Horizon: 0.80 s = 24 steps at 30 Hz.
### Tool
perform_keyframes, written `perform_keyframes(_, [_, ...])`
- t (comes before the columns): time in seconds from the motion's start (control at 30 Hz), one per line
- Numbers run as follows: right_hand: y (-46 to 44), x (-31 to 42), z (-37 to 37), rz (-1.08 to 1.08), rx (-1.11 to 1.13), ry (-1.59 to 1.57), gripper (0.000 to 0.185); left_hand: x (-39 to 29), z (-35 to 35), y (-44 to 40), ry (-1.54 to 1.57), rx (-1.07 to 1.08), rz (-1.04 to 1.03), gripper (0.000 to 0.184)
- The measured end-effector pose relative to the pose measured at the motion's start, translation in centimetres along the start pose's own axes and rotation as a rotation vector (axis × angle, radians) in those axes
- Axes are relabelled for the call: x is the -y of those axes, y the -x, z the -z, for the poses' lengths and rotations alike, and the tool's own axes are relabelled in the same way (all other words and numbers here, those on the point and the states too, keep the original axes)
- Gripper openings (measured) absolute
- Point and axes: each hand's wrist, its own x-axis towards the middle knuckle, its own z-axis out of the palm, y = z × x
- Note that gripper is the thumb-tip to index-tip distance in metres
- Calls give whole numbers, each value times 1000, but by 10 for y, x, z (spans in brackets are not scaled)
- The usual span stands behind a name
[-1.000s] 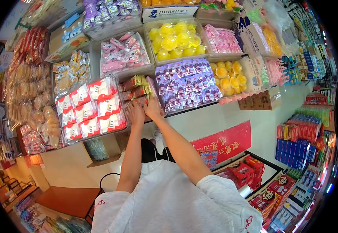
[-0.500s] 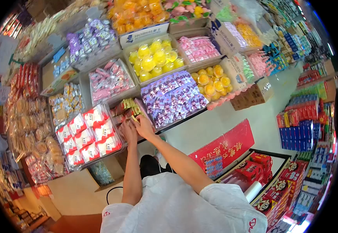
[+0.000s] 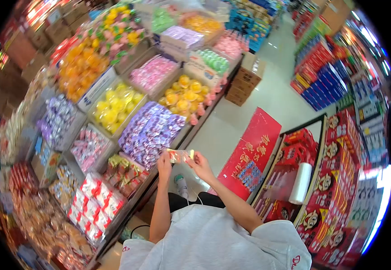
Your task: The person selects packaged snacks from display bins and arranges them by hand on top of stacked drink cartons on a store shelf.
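Between my two hands, a small clear snack packet [image 3: 179, 156] with orange-red contents and yellowish ends is stretched out flat. My left hand [image 3: 164, 165] pinches its left end. Its right end is gripped by the fingers of my right hand [image 3: 200, 165]. The packet is in front of the display's edge, beside a heap of purple-and-white packets [image 3: 152, 132]. Lower left of that heap lies a bin of red and gold wrapped packets [image 3: 124, 173]. White-and-red packs [image 3: 92, 208] are stacked farther left. The packet's print is too blurred to read.
Bins of yellow cups [image 3: 116, 108], orange-yellow cups [image 3: 183, 96] and pink packets [image 3: 154, 72] fill the display. Cardboard boxes [image 3: 245, 76] stand on the floor past its edge. To my right are a red sign board [image 3: 249, 148], a white roll [image 3: 301, 183] and red boxes [image 3: 323, 202].
My hands have left the red-and-gold bin and now hold a snack packet out in front of me. The view has turned right, so the display sits farther left and tilted.
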Motion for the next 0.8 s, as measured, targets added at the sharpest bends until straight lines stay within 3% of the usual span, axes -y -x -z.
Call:
perform_keyframes(0.2, [75,0,91,-150,-285,81,29,-15,-99,31,-134,450,-61,40])
perform_keyframes(0.4, [152,-8,151,-96,-640,120,31,-23,-182,80,-262,775,-46,44])
perform_keyframes(0.6, [206,-12,195,40,-996,-79,28,-24,-256,124,-332,1240,85,45])
perform_keyframes(0.8, [262,-3,234,70,-1208,-46,34,0,-316,180,-313,1439,249,48])
